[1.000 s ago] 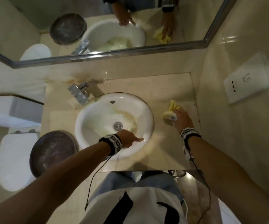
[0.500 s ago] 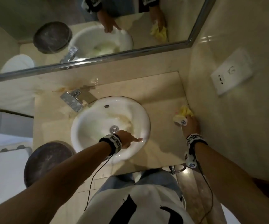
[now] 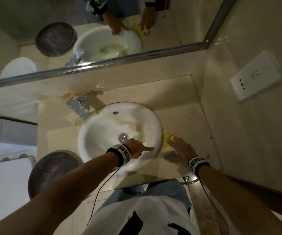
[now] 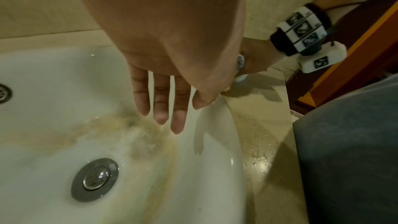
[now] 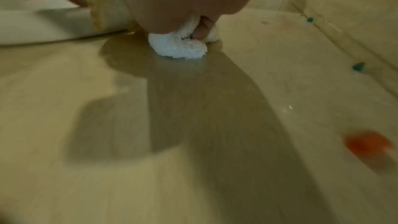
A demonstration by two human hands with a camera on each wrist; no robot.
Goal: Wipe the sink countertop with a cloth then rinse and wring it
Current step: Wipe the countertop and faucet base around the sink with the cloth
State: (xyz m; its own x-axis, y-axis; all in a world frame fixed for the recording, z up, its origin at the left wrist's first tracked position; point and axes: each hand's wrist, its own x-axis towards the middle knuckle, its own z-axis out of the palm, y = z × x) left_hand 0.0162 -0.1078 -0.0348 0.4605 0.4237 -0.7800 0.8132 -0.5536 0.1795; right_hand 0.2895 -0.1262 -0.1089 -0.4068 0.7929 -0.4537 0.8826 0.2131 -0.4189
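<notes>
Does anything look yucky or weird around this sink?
Yes. A yellow-brown stain streaks the sink bowl beside the drain, a rusty smear lies behind the tap, and an orange blob sits on the countertop.

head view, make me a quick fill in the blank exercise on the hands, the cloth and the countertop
1. The right hand holds a mostly ___ cloth down on the countertop.
2. The left hand, fingers straight over the sink, holds ___.
3. An ___ spot marks the countertop near the right wrist.

Missing words: yellow; nothing; orange
</notes>
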